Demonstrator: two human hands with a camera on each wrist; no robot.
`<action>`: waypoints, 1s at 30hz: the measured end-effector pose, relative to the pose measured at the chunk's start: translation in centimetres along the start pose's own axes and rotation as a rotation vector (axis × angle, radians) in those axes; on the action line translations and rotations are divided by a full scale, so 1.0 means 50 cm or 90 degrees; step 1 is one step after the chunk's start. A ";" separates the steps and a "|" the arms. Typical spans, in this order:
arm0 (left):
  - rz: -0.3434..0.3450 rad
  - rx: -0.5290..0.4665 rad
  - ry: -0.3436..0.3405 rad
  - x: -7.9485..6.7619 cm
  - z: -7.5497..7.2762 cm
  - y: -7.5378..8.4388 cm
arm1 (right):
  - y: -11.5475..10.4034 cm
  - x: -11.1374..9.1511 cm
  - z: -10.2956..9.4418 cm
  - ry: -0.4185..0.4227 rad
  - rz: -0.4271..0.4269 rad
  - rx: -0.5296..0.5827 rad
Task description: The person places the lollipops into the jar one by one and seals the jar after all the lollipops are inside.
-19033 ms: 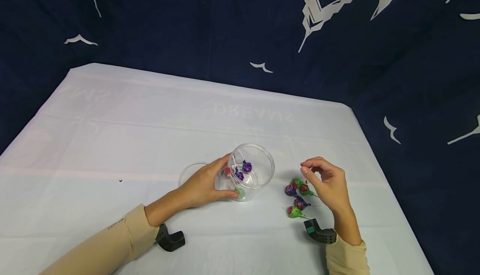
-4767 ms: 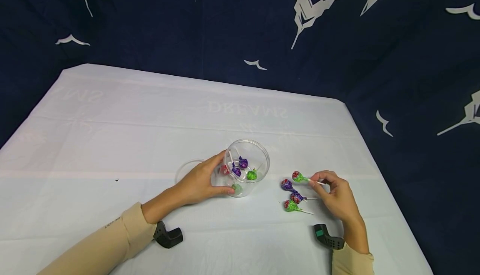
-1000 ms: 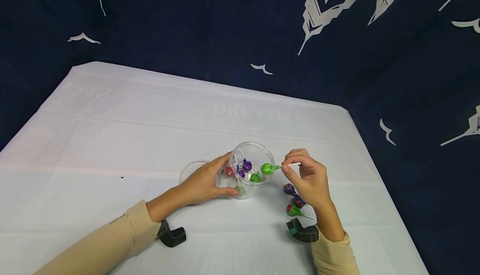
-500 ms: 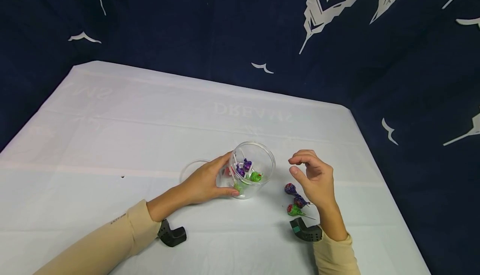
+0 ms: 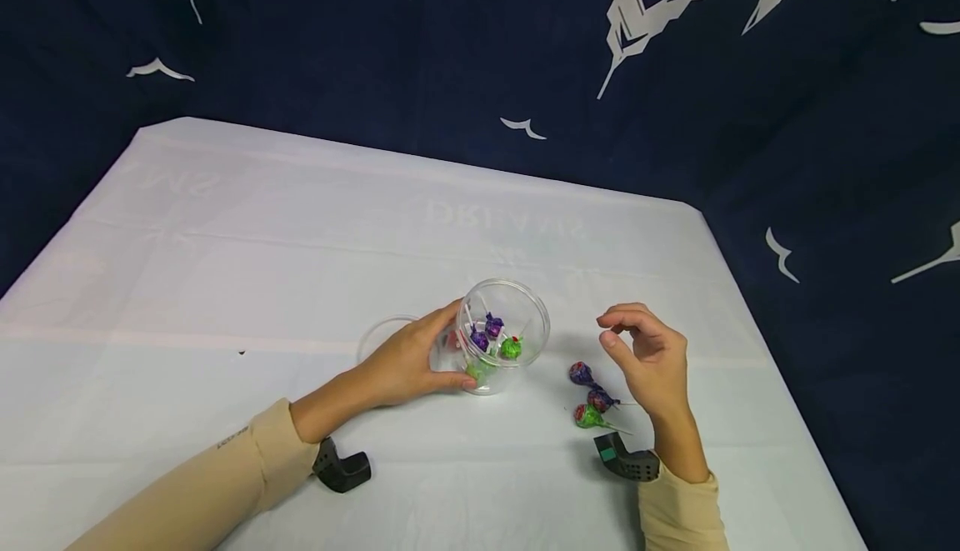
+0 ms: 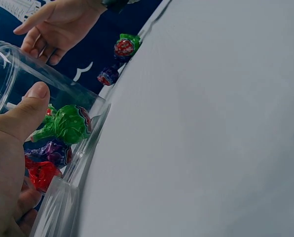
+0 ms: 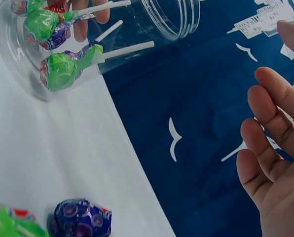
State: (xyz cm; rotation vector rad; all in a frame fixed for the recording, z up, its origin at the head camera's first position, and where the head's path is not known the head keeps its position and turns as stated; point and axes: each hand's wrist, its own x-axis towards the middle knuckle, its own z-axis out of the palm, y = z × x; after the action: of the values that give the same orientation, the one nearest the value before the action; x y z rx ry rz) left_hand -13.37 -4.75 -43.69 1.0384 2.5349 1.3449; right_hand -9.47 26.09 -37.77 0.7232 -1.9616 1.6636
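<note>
My left hand (image 5: 408, 366) grips a clear plastic jar (image 5: 531, 318) from its left side, thumb in front. Inside the jar lie several wrapped lollipops: purple ones, a red one (image 6: 41, 174) and green ones (image 7: 60, 70), some with white sticks pointing toward the mouth. My right hand (image 5: 651, 359) hangs above the table to the right of the jar, its fingers loosely bent and holding nothing. Just left of and below it, two purple lollipops (image 5: 581, 373) and a green lollipop (image 5: 588, 416) rest on the cloth.
A clear round lid (image 5: 367, 336) lies on the white tablecloth (image 5: 300, 226), partly behind my left hand. A small dark speck (image 5: 242, 353) sits at the left. Past the table's far edge hangs a dark blue curtain (image 5: 337, 51) with white patterns.
A green lollipop pinched by my right hand a second ago is now inside the jar. The right hand has let go and drawn back to the right. The left hand keeps its grip.
</note>
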 end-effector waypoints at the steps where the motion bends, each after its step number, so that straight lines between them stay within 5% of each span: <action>1: 0.000 0.001 0.000 0.000 0.000 0.000 | 0.000 -0.001 -0.001 -0.001 0.002 0.000; 30: -0.002 -0.002 0.000 0.000 -0.002 0.006 | 0.002 -0.059 -0.044 -0.016 0.111 -0.094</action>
State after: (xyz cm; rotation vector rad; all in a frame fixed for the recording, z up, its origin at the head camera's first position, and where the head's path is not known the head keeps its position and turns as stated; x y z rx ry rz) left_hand -13.27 -4.71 -43.40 1.0324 2.5319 1.3482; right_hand -7.27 28.54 -39.44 0.5335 -2.1927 1.5913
